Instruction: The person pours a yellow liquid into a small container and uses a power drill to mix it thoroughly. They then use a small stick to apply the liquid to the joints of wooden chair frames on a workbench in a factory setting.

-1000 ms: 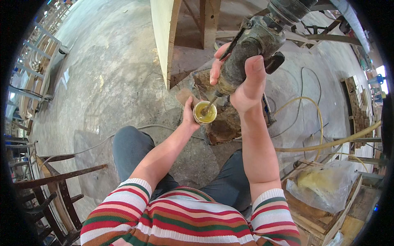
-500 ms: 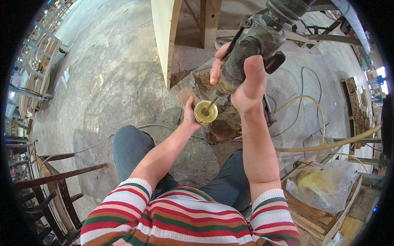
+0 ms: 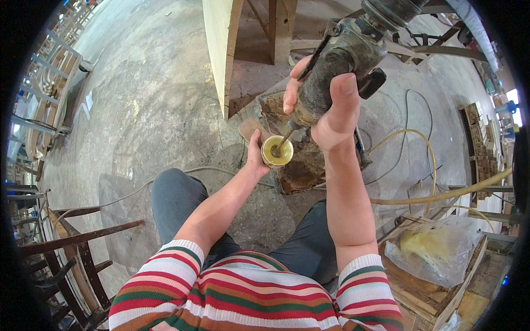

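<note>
My right hand (image 3: 335, 110) is wrapped round the body of a worn, dark power drill (image 3: 331, 66), with the thumb lying along its near side. From the drill's nose a thin mixing rod (image 3: 286, 136) slants down into a small round cup (image 3: 277, 161). Yellowish liquid (image 3: 274, 146) lies in the cup, and the rod's tip is in it. Closed about the cup's left side is my left hand (image 3: 256, 155); most of its fingers are hidden. Under the cup and drill a stained, crusted box-like stand (image 3: 306, 165) rests on the floor.
A pale wooden panel (image 3: 221, 49) stands upright ahead. Yellow hose (image 3: 469, 190) and grey cable (image 3: 407, 118) run across the floor at right. A wooden crate (image 3: 428, 306) with a clear plastic bag (image 3: 436, 248) is at lower right. Dark wooden frames (image 3: 77, 237) stand at lower left.
The drill and my right hand have shifted very slightly. The liquid's surface in the cup looks a little different, and my left hand keeps its place on the cup.
</note>
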`<action>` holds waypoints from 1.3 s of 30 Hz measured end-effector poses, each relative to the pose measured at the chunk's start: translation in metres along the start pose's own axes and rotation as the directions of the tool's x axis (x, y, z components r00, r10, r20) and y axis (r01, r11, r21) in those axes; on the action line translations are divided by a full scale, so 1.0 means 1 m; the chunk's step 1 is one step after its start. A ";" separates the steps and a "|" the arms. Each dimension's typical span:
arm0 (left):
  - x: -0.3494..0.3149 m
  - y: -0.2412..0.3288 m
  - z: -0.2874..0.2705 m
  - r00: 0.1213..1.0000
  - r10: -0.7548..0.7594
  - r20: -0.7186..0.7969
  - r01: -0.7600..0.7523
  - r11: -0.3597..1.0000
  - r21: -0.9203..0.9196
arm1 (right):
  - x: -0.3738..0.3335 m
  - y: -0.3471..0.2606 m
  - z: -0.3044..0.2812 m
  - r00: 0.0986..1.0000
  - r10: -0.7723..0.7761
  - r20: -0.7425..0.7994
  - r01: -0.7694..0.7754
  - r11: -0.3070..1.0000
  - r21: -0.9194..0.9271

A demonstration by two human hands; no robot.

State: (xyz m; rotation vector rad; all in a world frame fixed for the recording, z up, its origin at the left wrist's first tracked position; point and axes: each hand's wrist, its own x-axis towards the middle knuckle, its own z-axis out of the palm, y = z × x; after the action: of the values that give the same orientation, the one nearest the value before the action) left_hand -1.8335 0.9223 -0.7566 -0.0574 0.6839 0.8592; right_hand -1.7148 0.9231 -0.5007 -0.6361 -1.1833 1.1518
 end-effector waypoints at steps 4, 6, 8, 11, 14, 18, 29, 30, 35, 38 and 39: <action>-0.002 -0.002 0.004 1.000 0.001 0.024 -0.002 0.999 0.033 | 0.000 0.000 -0.001 1.000 -0.017 -0.011 0.017 1.000 -0.026; -0.002 -0.001 0.002 1.000 -0.003 0.016 0.002 1.000 0.016 | 0.000 0.000 -0.001 1.000 -0.020 0.005 0.021 0.999 -0.025; -0.001 -0.002 0.002 1.000 -0.003 0.013 0.002 1.000 0.012 | 0.000 0.000 -0.001 1.000 -0.019 -0.003 0.019 1.000 -0.019; 0.000 -0.002 0.001 1.000 0.007 0.001 -0.007 1.000 0.019 | 0.000 0.000 0.000 0.999 -0.001 -0.044 0.001 1.000 -0.012; 0.002 -0.001 -0.002 1.000 0.026 -0.017 -0.026 0.999 0.020 | 0.000 -0.002 0.002 0.998 0.017 -0.062 -0.018 1.000 -0.019; 0.000 -0.001 -0.002 0.999 0.034 0.008 -0.034 0.999 0.031 | 0.000 -0.003 0.002 0.999 0.016 -0.044 -0.017 1.000 -0.024; -0.013 0.000 0.017 0.999 0.010 -0.043 -0.010 1.000 0.003 | 0.000 0.001 -0.002 0.999 0.004 -0.051 -0.004 1.000 -0.003; -0.014 0.000 0.017 0.999 0.010 -0.040 -0.010 1.000 0.000 | 0.000 0.001 -0.001 0.999 -0.003 -0.048 0.003 1.000 -0.003; -0.015 0.000 0.017 0.999 0.013 -0.052 -0.013 1.000 0.003 | 0.000 0.000 -0.001 0.999 -0.010 -0.035 0.009 1.000 -0.021; -0.014 0.000 0.017 0.998 0.021 -0.056 -0.021 1.000 0.001 | 0.000 0.001 -0.001 0.999 -0.005 -0.046 0.004 1.000 -0.019; -0.013 0.001 0.015 0.998 0.029 -0.055 -0.029 1.000 0.000 | 0.000 0.001 -0.001 0.999 -0.004 -0.048 0.004 1.000 -0.012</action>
State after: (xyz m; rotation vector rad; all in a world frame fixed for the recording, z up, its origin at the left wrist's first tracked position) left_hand -1.8317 0.9189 -0.7375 -0.0722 0.7377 0.8885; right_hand -1.7147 0.9237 -0.5021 -0.6674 -1.1509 1.1207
